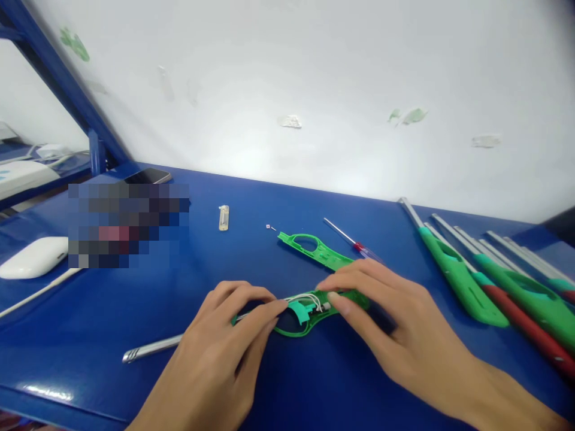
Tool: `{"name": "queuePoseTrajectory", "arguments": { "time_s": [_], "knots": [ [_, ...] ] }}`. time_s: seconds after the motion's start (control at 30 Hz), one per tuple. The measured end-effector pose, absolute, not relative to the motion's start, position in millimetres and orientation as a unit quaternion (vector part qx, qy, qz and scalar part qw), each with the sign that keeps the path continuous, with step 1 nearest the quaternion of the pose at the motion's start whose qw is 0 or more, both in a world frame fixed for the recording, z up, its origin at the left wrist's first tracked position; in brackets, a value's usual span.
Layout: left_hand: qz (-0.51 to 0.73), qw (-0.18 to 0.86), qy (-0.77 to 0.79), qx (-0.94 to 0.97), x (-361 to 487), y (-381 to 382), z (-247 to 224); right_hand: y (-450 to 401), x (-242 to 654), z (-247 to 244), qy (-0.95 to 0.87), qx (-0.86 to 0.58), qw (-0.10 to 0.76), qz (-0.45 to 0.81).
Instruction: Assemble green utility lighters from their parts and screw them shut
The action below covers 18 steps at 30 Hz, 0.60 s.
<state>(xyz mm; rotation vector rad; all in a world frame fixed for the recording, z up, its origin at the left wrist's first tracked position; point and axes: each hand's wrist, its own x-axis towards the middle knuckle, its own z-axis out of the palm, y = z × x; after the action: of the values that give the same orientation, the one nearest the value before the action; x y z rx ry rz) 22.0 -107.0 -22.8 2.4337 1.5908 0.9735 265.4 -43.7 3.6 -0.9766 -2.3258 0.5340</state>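
Observation:
An opened green long-nosed lighter [291, 330] lies between my hands, its metal tube [150, 348] pointing left. Inside the shell show a teal trigger [302, 312], white wires [309, 296] and a small grey-white part [324, 307]. My left hand [229, 341] pinches the lighter where the tube meets the handle. With thumb and fingertips closed, my right hand [390, 317] grips the handle end, thumb beside the wires. Just behind lies the other green shell half [326, 256], apart from the lighter. A screwdriver [344, 231] rests beyond my right hand, its handle partly hidden.
A clear fuel tank [224, 218] and a tiny screw [273, 228] lie toward the wall. Several assembled lighters [467, 275] line the right side. At left are a phone [148, 176], a white rounded device [33, 257], a cable [40, 292] and a blurred patch.

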Motion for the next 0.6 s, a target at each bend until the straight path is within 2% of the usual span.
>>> {"name": "queuePoseTrajectory", "arguments": {
  "time_s": [0.6],
  "knots": [
    [0.319,0.055,0.512,0.796,22.6,-107.2,-22.5,-33.8,265.3,-0.9,-0.864,-0.364,0.271,0.219]
  ]
}}
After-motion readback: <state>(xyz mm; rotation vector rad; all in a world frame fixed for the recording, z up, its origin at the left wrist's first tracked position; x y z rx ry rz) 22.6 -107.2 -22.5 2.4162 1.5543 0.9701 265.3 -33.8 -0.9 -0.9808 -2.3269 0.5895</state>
